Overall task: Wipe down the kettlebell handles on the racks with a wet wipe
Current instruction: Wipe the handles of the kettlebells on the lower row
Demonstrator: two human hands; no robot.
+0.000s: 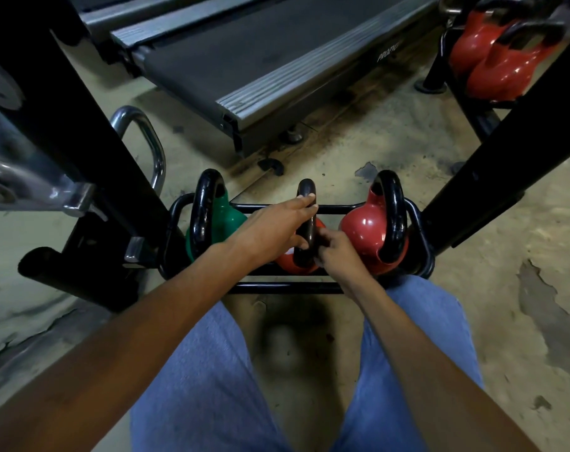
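Note:
A low black rack [287,287] on the floor carries three kettlebells with black handles: a green one [233,218] on the left, a red one [288,266] in the middle and a red one [363,226] on the right. My left hand [274,226] grips the middle kettlebell's handle [306,190] along its upper part, fingers over it and thumb under. My right hand [337,251] is curled round the near, lower part of the same handle. No wet wipe shows; my fingers hide whatever is in the right hand.
Black slanted rack posts stand on the left [81,151] and the right [505,158]. Two more red kettlebells [499,66] sit on a rack at the top right. A treadmill [261,50] lies ahead, and a chrome bar [153,148] is at the left. My knees in blue trousers are below.

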